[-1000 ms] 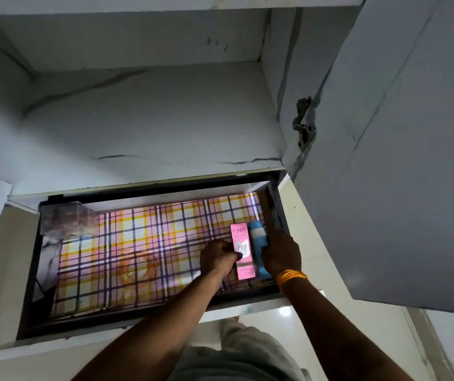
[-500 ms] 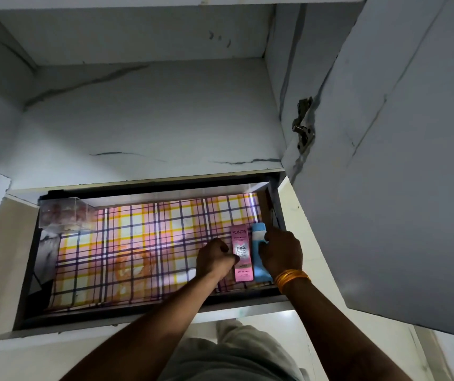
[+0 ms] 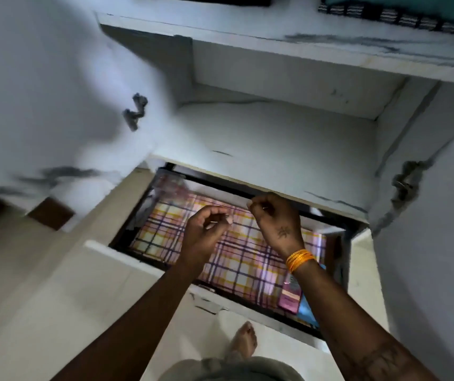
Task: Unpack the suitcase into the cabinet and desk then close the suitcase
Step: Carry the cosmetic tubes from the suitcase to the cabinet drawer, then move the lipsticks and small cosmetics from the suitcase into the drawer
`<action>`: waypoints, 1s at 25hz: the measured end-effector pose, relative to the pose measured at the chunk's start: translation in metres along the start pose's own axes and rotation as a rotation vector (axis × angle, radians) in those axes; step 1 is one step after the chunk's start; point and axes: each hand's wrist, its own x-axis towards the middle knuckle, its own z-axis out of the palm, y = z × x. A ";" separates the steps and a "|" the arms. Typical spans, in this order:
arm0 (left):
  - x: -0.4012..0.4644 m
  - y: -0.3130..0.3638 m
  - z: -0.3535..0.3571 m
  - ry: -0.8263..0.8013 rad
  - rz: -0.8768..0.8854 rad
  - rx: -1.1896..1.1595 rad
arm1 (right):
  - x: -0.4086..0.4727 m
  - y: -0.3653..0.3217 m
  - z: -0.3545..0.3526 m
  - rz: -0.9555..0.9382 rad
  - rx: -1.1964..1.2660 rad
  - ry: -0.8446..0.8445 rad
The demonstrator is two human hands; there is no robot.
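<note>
**A:** Working from the left, what's there? I want the next trip to go cleanly.

**B:** Far left is the open cabinet door (image 3: 55, 86), blurred. Next, the pulled-out drawer (image 3: 126, 258) with its plaid liner (image 3: 236, 268). Over the liner, the left hand (image 3: 206, 229) hangs with fingers loosely curled and holding nothing. Just right of it, the right hand (image 3: 276, 220) is also loosely curled and empty, near the shelf edge (image 3: 275, 199) above the drawer. Orange bangles (image 3: 300, 258) sit on that wrist.

**A:** And the unpacked items?

**B:** In the drawer's near right corner: a pink box (image 3: 291, 294) lying flat, and a blue tube (image 3: 307, 309) right beside it, partly hidden by the right forearm. Neither hand touches them.

**A:** So that placement looks finished?

**B:** I'd judge so. The suitcase isn't in view, so more is probably waiting.

**A:** Any advice?

**B:** Lift both hands straight up and clear of the shelf edge before turning away. Leave the drawer open if more small things are coming. Line up later items leftward from the pink box so nothing gets stacked or knocked over.
</note>
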 end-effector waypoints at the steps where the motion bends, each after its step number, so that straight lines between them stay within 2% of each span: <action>1: -0.010 0.011 -0.022 0.061 0.019 -0.042 | -0.004 -0.018 0.019 -0.025 0.075 -0.065; 4: -0.049 0.038 -0.098 0.263 0.077 -0.157 | -0.031 -0.069 0.079 -0.098 0.205 -0.265; 9: -0.158 0.042 -0.226 0.581 0.090 -0.191 | -0.120 -0.137 0.189 -0.239 0.284 -0.592; 14: -0.341 0.015 -0.358 0.949 0.115 -0.220 | -0.299 -0.202 0.303 -0.335 0.269 -0.952; 23: -0.618 -0.068 -0.506 1.469 0.063 -0.310 | -0.584 -0.254 0.455 -0.511 0.187 -1.469; 25: -0.656 -0.082 -0.531 1.546 0.041 -0.342 | -0.621 -0.260 0.484 -0.529 0.172 -1.532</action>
